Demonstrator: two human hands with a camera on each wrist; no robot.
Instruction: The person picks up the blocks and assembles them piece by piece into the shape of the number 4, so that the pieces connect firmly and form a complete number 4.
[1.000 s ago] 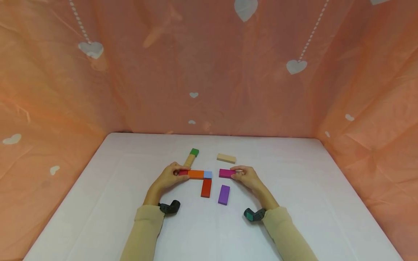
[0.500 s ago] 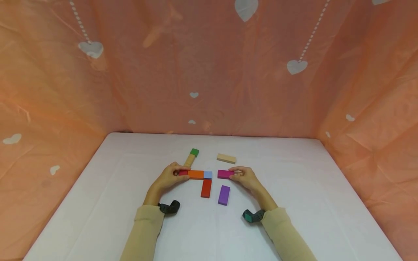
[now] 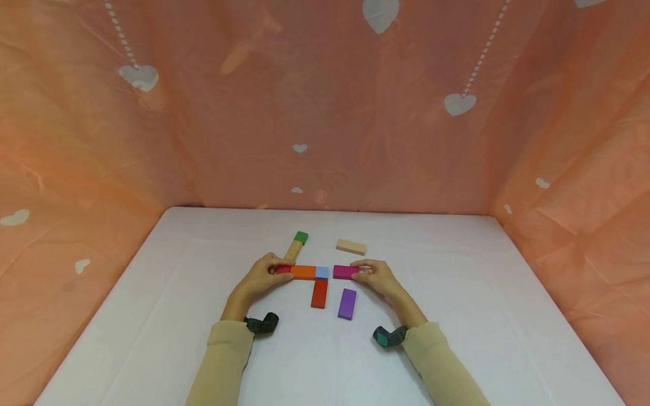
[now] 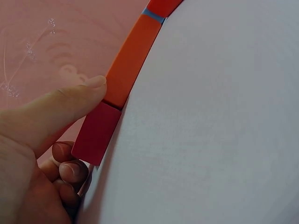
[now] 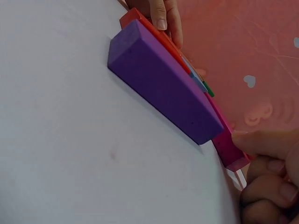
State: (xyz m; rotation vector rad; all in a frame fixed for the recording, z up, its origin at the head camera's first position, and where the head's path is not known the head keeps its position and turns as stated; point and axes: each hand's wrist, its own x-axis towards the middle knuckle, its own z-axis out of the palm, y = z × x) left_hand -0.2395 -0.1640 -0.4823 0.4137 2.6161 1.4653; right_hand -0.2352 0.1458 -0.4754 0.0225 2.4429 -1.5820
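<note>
On the white table my left hand pinches a crimson wooden block between thumb and fingers. An orange block abuts its right end, followed by a small light blue block. A red block extends toward me from the light blue one. My right hand grips the right end of a magenta block, thumb on its near side. A narrow gap separates the magenta block from the light blue one. Near the crimson block, a bare-wood block slants away, with a green block at its far end.
A purple block lies nearer to me, right of the red one. Behind the magenta block is a separate bare-wood block. Orange fabric with white hearts encloses the table's back and sides.
My right hand has slid the magenta block leftward, narrowing its gap to the light blue block. My left hand stays on the crimson block.
</note>
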